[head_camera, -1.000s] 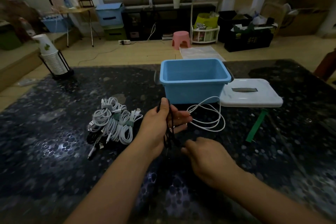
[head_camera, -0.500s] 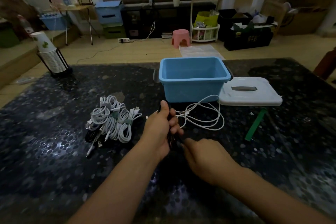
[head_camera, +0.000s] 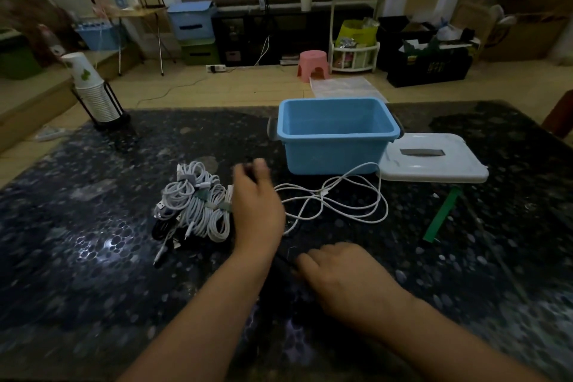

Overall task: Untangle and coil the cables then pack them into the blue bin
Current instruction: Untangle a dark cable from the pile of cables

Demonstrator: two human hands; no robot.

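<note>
Closest to the camera, the right hand [head_camera: 347, 281] sits low over the dark speckled desk [head_camera: 77, 257], fingers [head_camera: 305, 260] curled onto a black cable [head_camera: 283, 259] that's really hard to pick out against the surface. The left hand [head_camera: 257, 211] is a bit further out and motion-blurred; its fingers [head_camera: 248, 169] look clenched round the other end of that same black cable, though honestly it's smeary.

Just left of that hand there's a pile of coiled white cables [head_camera: 195, 205] with little ties on them. To the right, a loose white cable [head_camera: 338, 201] sprawls in loops in front of the blue bin [head_camera: 338, 146], which looks empty. A white lid [head_camera: 431, 161] lies flat beside the bin, with a green strip [head_camera: 441, 215] near it. Far left corner has a stack of paper cups [head_camera: 93, 90] in a black holder.
</note>
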